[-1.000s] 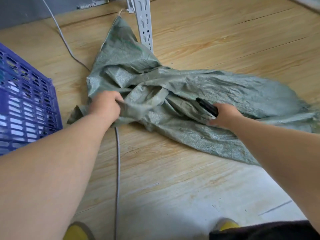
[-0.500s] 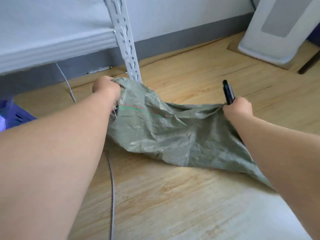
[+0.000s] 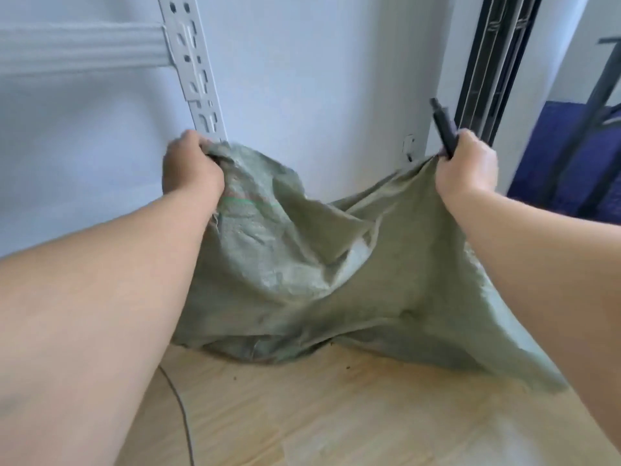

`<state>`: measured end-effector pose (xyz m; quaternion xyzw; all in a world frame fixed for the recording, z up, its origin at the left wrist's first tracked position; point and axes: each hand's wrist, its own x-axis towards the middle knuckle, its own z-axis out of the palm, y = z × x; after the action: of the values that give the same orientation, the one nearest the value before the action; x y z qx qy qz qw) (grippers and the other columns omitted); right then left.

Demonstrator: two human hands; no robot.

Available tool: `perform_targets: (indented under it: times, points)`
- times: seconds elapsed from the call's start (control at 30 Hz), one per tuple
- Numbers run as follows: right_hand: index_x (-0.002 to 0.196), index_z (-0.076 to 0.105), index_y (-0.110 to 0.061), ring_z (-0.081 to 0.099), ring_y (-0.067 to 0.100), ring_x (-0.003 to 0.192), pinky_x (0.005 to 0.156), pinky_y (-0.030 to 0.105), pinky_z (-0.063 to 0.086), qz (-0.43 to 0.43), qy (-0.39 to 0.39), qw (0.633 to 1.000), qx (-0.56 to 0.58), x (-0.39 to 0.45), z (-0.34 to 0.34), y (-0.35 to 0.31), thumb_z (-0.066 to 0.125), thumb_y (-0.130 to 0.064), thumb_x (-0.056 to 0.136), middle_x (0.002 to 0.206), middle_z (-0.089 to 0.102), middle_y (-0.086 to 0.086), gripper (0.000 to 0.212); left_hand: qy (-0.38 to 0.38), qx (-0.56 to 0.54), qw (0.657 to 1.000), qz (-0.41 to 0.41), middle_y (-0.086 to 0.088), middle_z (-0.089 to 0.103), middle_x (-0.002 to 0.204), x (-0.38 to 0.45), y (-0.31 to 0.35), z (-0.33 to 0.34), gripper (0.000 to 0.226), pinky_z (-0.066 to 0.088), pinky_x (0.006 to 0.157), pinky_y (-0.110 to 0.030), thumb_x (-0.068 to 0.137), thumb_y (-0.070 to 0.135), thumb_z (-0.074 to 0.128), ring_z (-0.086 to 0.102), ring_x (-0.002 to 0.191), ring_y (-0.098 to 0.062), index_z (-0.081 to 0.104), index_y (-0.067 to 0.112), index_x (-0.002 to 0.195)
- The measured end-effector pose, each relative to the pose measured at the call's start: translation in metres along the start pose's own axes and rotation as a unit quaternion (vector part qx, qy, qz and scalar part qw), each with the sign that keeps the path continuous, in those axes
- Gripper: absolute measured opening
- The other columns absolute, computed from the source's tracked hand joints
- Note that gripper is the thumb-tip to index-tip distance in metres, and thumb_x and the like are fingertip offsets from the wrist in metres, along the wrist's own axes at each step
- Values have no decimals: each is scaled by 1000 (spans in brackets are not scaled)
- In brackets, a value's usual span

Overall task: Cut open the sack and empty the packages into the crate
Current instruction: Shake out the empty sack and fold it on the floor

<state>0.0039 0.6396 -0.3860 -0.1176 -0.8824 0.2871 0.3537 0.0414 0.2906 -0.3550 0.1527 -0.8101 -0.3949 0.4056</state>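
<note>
A limp green woven sack [image 3: 336, 284] hangs between both hands, lifted off the wooden floor, its lower folds still near the boards. My left hand [image 3: 191, 169] is clenched on the sack's left top corner. My right hand [image 3: 468, 164] grips the right top corner together with a black cutter [image 3: 443, 127], which sticks up out of the fist. The sack looks flat, and no packages show. The purple crate is out of sight on the left.
A white perforated shelf upright [image 3: 195, 68] stands against the pale wall just behind my left hand. A dark-framed panel [image 3: 494, 62] and a blue object [image 3: 564, 156] are at the right. A grey cable [image 3: 181, 412] runs across the floor.
Both hands have raised the sack from the floor to chest height and spread apart. My view has tilted up from the floor to the wall, and the crate has left the frame.
</note>
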Motion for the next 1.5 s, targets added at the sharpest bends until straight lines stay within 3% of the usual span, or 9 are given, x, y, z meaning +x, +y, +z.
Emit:
perform_targets:
  times: [0.1, 0.2, 0.3, 0.63, 0.87, 1.0, 1.2, 1.33, 1.5]
  points:
    - [107, 53, -11, 60, 37, 94, 71, 33, 40, 24, 86, 995, 40, 17, -26, 12, 52, -19, 91, 105, 64, 19, 18, 165, -95, 982, -10, -6, 57, 111, 16, 14, -18, 28, 38, 82, -29, 84, 15, 36, 55, 103, -27, 59, 16, 100]
    - [116, 57, -3, 57, 34, 83, 68, 33, 45, 37, -198, 958, -205, -20, -18, 50, 58, -19, 89, 98, 60, 18, 31, -140, 245, 955, 86, -18, 59, 114, -22, -30, -11, 28, 45, 81, -36, 84, 9, 42, 57, 101, -36, 60, 15, 104]
    - [123, 54, -19, 59, 27, 98, 79, 34, 51, 46, -457, 778, -429, -111, 8, 94, 52, -18, 94, 127, 59, 11, 30, -486, 461, 734, 108, -11, 63, 114, -123, -96, 1, 30, 47, 77, -28, 83, 6, 48, 59, 95, -29, 65, 20, 103]
    - [110, 63, -15, 61, 23, 87, 76, 30, 51, 120, -470, 755, -440, -264, 38, 160, 49, -19, 93, 97, 63, 1, 22, -644, 540, 539, 45, -3, 57, 132, -269, -234, -15, 43, 47, 99, -33, 85, 5, 50, 58, 116, -25, 62, 21, 123]
    - [116, 56, -23, 62, 28, 82, 61, 32, 47, 27, -541, 839, -51, -345, 108, 79, 55, -7, 80, 89, 63, 4, 39, -564, 350, 747, 37, 6, 60, 115, -316, -247, -24, 29, 26, 108, -36, 88, 15, 49, 52, 115, -18, 60, 41, 94]
    - [119, 61, -15, 65, 20, 78, 68, 30, 54, 44, -760, 632, -144, -386, 116, 82, 61, -8, 84, 100, 69, 9, 36, -585, 308, 749, -52, 2, 66, 104, -308, -251, -30, 7, 46, 75, -27, 87, 30, 62, 60, 91, -22, 60, 37, 87]
    - [104, 71, -24, 55, 10, 52, 51, 24, 49, 238, -671, 676, 189, -376, 128, 59, 79, -32, 78, 76, 61, 4, 28, -541, 196, 782, -240, 1, 69, 95, -291, -256, -25, 15, 42, 67, -21, 76, 28, 77, 60, 82, -14, 65, 25, 85]
    - [91, 65, -17, 51, 13, 47, 49, 24, 46, 223, -736, 625, 136, -386, 123, 46, 86, -23, 71, 65, 58, 6, 29, -693, -15, 612, -381, 0, 65, 123, -259, -258, -44, 62, 44, 98, -37, 61, 47, 81, 57, 116, -16, 65, 20, 115]
    - [89, 57, -14, 53, 11, 49, 47, 24, 47, 245, -735, 620, 124, -371, 116, 56, 86, -35, 55, 60, 57, 0, 49, -340, 177, 784, -488, -13, 51, 136, -273, -311, -62, 82, 42, 102, -41, 76, 49, 74, 50, 123, -30, 40, 8, 138]
